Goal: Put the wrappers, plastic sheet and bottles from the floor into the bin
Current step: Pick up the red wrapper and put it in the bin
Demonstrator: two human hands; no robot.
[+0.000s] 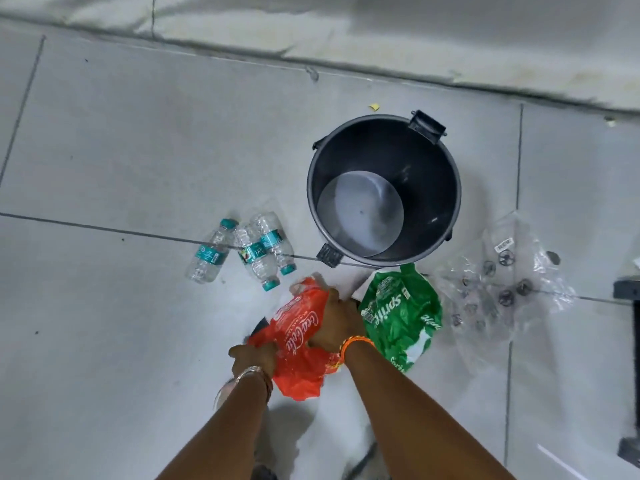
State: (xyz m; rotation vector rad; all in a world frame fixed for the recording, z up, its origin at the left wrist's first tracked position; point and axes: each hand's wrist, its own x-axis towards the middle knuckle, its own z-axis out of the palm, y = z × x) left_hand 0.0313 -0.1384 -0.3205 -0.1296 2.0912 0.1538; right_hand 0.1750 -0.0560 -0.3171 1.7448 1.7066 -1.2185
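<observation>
A red Coca-Cola wrapper (pixel 298 358) lies crumpled on the floor tiles, and both hands grip it. My left hand (pixel 254 358) holds its near left edge; my right hand (pixel 334 323) clutches its far right side. Beside it on the right lies a green Sprite wrapper (pixel 401 317). A clear plastic sheet (pixel 502 282) with dark printed marks is spread further right. Three small clear bottles (pixel 249 252) with teal caps and labels lie together to the left of the bin. The black round bin (pixel 446 188) stands open just beyond the wrappers, with nothing inside it.
A raised pale ledge (pixel 346 36) runs across the far side of the tiled floor. Small yellow scraps (pixel 374 106) lie near it. A dark object (pixel 628 289) sits at the right edge of the view.
</observation>
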